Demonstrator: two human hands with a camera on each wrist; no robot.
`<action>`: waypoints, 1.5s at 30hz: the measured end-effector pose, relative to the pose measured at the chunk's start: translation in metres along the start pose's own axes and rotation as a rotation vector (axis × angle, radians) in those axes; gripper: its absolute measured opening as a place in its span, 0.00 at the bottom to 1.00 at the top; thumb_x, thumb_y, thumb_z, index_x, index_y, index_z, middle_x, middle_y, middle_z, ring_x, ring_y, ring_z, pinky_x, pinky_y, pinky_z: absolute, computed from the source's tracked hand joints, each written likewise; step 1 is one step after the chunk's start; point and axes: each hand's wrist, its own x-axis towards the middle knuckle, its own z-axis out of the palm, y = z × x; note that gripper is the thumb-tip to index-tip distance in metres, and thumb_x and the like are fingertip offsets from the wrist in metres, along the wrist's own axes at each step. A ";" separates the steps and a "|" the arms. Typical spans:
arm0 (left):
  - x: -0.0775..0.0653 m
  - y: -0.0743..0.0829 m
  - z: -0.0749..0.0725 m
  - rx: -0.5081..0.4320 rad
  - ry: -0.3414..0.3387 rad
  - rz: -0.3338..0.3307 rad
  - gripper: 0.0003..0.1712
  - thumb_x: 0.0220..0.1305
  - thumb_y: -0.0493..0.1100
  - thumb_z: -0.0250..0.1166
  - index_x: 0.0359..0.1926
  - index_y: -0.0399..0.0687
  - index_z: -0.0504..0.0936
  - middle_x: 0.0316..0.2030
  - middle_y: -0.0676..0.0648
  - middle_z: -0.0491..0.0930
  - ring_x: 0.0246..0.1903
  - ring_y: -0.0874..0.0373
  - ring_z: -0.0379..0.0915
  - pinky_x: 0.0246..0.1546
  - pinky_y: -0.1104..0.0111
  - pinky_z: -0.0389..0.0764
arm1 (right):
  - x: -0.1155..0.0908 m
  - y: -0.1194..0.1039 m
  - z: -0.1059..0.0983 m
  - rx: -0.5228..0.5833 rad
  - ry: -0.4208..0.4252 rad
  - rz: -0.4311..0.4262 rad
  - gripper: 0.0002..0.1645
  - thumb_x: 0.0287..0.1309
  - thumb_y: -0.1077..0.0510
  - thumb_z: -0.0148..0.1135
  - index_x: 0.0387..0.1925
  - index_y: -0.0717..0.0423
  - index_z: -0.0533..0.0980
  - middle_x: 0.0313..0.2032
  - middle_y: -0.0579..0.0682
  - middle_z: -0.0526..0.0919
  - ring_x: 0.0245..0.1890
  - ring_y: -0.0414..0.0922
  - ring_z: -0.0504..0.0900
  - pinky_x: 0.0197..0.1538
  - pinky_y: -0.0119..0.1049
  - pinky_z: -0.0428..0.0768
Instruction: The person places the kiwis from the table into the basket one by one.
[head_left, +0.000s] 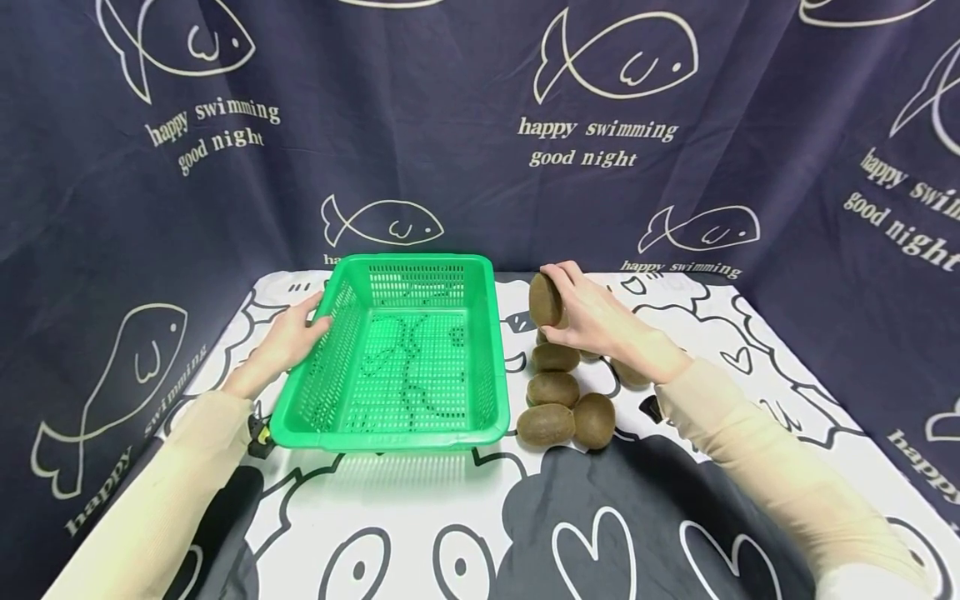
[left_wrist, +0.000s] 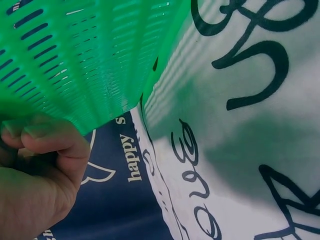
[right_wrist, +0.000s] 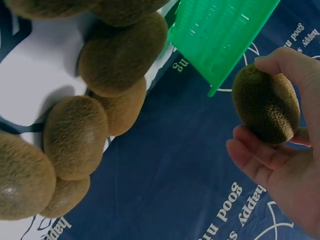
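A green plastic basket [head_left: 390, 443] with slotted walls stands on the table, its inside bare. At its left rim my left hand [head_left: 294, 333] grips the edge, thumb over the inner side; the left wrist view shows the curled fingers against the basket wall [left_wrist: 75, 60]. My right hand [head_left: 592, 312] holds a brown kiwi [head_left: 544, 300] between thumb and fingers, raised just right of the basket. In the right wrist view that kiwi [right_wrist: 265, 102] is apart from the others. Several more kiwis [head_left: 552, 389] lie below the right hand, some partly hidden by it.
The table [head_left: 420, 517] wears a white and dark grey cloth with line drawings. Behind and beside it hangs a dark blue curtain [head_left: 465, 100] with fish prints. A small black and yellow object [head_left: 259, 437] lies by the basket's left front corner, partly hidden by the left sleeve.
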 end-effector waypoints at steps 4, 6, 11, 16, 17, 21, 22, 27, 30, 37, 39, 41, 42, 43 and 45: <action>0.001 -0.002 -0.001 0.002 -0.001 -0.005 0.35 0.70 0.44 0.47 0.73 0.33 0.52 0.61 0.24 0.67 0.52 0.32 0.76 0.58 0.44 0.72 | 0.006 -0.008 0.000 0.019 -0.001 -0.032 0.49 0.39 0.53 0.72 0.63 0.65 0.62 0.54 0.61 0.70 0.44 0.54 0.79 0.48 0.49 0.81; 0.002 -0.002 -0.001 0.001 0.001 0.001 0.35 0.70 0.44 0.47 0.73 0.34 0.52 0.60 0.23 0.68 0.51 0.32 0.76 0.57 0.44 0.73 | 0.009 -0.012 0.000 0.031 0.003 -0.049 0.49 0.40 0.53 0.72 0.63 0.65 0.62 0.54 0.61 0.71 0.44 0.54 0.79 0.49 0.49 0.80; 0.002 -0.001 -0.001 0.000 0.008 0.015 0.35 0.69 0.43 0.48 0.73 0.34 0.53 0.56 0.23 0.72 0.49 0.32 0.77 0.55 0.44 0.74 | 0.016 -0.020 0.001 0.037 0.014 -0.081 0.47 0.40 0.53 0.72 0.62 0.65 0.63 0.52 0.61 0.72 0.42 0.54 0.79 0.49 0.48 0.79; 0.001 0.000 0.000 -0.006 0.001 0.001 0.35 0.69 0.43 0.48 0.73 0.33 0.52 0.59 0.23 0.69 0.52 0.32 0.75 0.57 0.44 0.72 | 0.023 -0.033 0.002 0.036 -0.004 -0.094 0.47 0.41 0.52 0.73 0.62 0.64 0.64 0.53 0.59 0.72 0.39 0.51 0.79 0.46 0.45 0.80; 0.000 0.000 0.000 -0.003 0.001 -0.001 0.35 0.70 0.44 0.48 0.73 0.33 0.52 0.59 0.23 0.68 0.53 0.31 0.75 0.58 0.44 0.72 | 0.024 -0.035 0.003 0.045 -0.009 -0.096 0.47 0.41 0.52 0.73 0.62 0.64 0.64 0.53 0.58 0.72 0.39 0.51 0.79 0.45 0.45 0.80; 0.001 0.000 0.000 -0.002 0.000 -0.010 0.35 0.69 0.44 0.48 0.73 0.33 0.52 0.59 0.23 0.69 0.53 0.32 0.75 0.58 0.44 0.71 | 0.028 -0.045 0.005 0.071 -0.033 -0.103 0.47 0.43 0.51 0.72 0.63 0.62 0.63 0.54 0.57 0.71 0.39 0.50 0.78 0.43 0.45 0.81; 0.001 0.001 0.000 -0.004 -0.002 -0.012 0.35 0.69 0.44 0.48 0.73 0.33 0.52 0.58 0.23 0.70 0.53 0.32 0.75 0.58 0.44 0.71 | 0.028 -0.047 0.005 0.080 -0.038 -0.106 0.47 0.44 0.51 0.73 0.63 0.62 0.63 0.55 0.57 0.71 0.40 0.50 0.78 0.43 0.45 0.81; 0.003 -0.001 0.002 -0.001 -0.005 -0.023 0.35 0.69 0.43 0.48 0.73 0.34 0.52 0.58 0.23 0.70 0.52 0.32 0.76 0.57 0.44 0.72 | 0.031 -0.058 0.009 0.120 -0.056 -0.141 0.46 0.45 0.50 0.72 0.63 0.62 0.63 0.55 0.57 0.71 0.41 0.49 0.78 0.44 0.44 0.81; 0.003 -0.001 0.003 -0.007 -0.003 -0.026 0.35 0.69 0.43 0.48 0.73 0.34 0.52 0.58 0.23 0.71 0.51 0.32 0.76 0.56 0.45 0.73 | 0.033 -0.064 0.011 0.127 -0.054 -0.173 0.46 0.45 0.49 0.71 0.63 0.62 0.63 0.53 0.57 0.73 0.41 0.49 0.78 0.45 0.43 0.81; 0.002 0.000 0.003 -0.014 -0.009 -0.032 0.36 0.70 0.44 0.48 0.73 0.34 0.51 0.59 0.23 0.70 0.51 0.33 0.76 0.57 0.45 0.73 | 0.035 -0.079 0.020 0.131 -0.046 -0.245 0.46 0.42 0.47 0.72 0.59 0.64 0.66 0.47 0.56 0.77 0.38 0.50 0.78 0.45 0.44 0.79; 0.002 0.000 0.003 -0.014 -0.010 -0.032 0.36 0.69 0.44 0.48 0.73 0.35 0.51 0.58 0.23 0.70 0.51 0.33 0.77 0.56 0.45 0.73 | 0.034 -0.083 0.023 0.128 -0.069 -0.259 0.46 0.42 0.47 0.72 0.59 0.66 0.66 0.48 0.55 0.77 0.41 0.49 0.78 0.46 0.44 0.79; 0.002 0.000 0.003 -0.017 -0.009 -0.032 0.36 0.69 0.44 0.48 0.73 0.35 0.51 0.58 0.23 0.71 0.50 0.33 0.77 0.56 0.45 0.73 | 0.033 -0.087 0.025 0.109 -0.087 -0.269 0.47 0.42 0.45 0.72 0.59 0.66 0.67 0.48 0.55 0.78 0.44 0.49 0.78 0.48 0.45 0.78; 0.002 0.000 0.003 -0.018 -0.008 -0.032 0.36 0.69 0.44 0.48 0.73 0.35 0.51 0.58 0.23 0.71 0.50 0.33 0.77 0.56 0.45 0.74 | 0.033 -0.089 0.027 0.092 -0.095 -0.272 0.47 0.42 0.44 0.72 0.59 0.66 0.67 0.49 0.55 0.78 0.46 0.49 0.77 0.49 0.45 0.78; 0.002 0.000 0.003 -0.017 -0.008 -0.032 0.36 0.69 0.44 0.48 0.73 0.35 0.51 0.58 0.23 0.70 0.50 0.33 0.77 0.56 0.45 0.73 | 0.033 -0.092 0.028 0.075 -0.101 -0.275 0.48 0.42 0.43 0.72 0.59 0.66 0.67 0.49 0.55 0.78 0.48 0.49 0.77 0.50 0.46 0.77; 0.003 0.000 0.003 -0.015 -0.008 -0.030 0.36 0.69 0.44 0.48 0.73 0.35 0.51 0.59 0.24 0.69 0.51 0.33 0.76 0.58 0.45 0.72 | 0.032 -0.096 0.030 0.038 -0.112 -0.278 0.48 0.41 0.40 0.72 0.59 0.64 0.68 0.50 0.54 0.78 0.50 0.50 0.76 0.51 0.46 0.76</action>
